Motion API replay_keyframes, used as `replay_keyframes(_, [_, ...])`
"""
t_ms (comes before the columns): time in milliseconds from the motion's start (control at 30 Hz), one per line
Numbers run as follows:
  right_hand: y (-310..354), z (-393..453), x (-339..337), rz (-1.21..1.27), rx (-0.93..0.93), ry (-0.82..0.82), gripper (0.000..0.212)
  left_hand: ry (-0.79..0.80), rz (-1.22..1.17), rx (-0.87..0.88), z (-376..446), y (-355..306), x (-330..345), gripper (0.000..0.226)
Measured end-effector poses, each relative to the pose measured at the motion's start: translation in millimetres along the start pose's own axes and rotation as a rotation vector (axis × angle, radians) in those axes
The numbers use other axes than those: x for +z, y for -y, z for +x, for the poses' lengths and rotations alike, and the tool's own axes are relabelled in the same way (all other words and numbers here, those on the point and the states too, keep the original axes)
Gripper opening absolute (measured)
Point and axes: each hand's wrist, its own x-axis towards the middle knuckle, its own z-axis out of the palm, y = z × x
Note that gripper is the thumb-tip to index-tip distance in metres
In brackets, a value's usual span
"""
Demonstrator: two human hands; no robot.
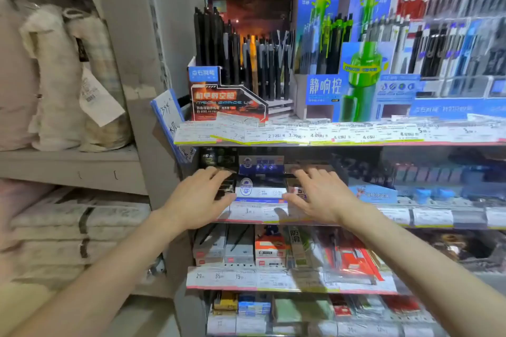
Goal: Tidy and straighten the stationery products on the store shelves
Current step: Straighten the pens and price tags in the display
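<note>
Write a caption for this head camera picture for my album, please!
Two open hands, left hand and right hand, flank a blue-white box on a store shelf.

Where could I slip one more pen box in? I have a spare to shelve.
No clearly bare patch shows. The second shelf is crowded: the left hand and right hand flank the blue-and-white box, with boxes packed on either side. The only dark gap is on the third shelf, far right beyond the red packs; it's blurred.
</note>
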Motion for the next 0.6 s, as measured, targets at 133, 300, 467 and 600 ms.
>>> replay_keyframes(133, [0.7, 3.8, 14.5, 0.036, -0.054, -0.071, 0.070, 0.055, -0.004, 0.056, 6.4, 5.3, 17.2, 0.061])
replay_keyframes(300, [11.0, 10.5, 20.5, 0.104, -0.077, -0.120, 0.069, 0.050, -0.019, 0.079, 18.7, 23.6, 30.6, 0.056])
replay_keyframes(467, [28.2, 27.5, 20.1, 0.154, -0.026, -0.158, 0.056, 0.069, -0.088, 0.115, 26.8, 44.0, 48.2, 0.053])
replay_keyframes(600, [43.2, 47.4, 16.5, 0.226, 0.046, -0.144, 0.046, 0.059, -0.159, 0.134, 31.2, 57.6, 57.1, 0.050])
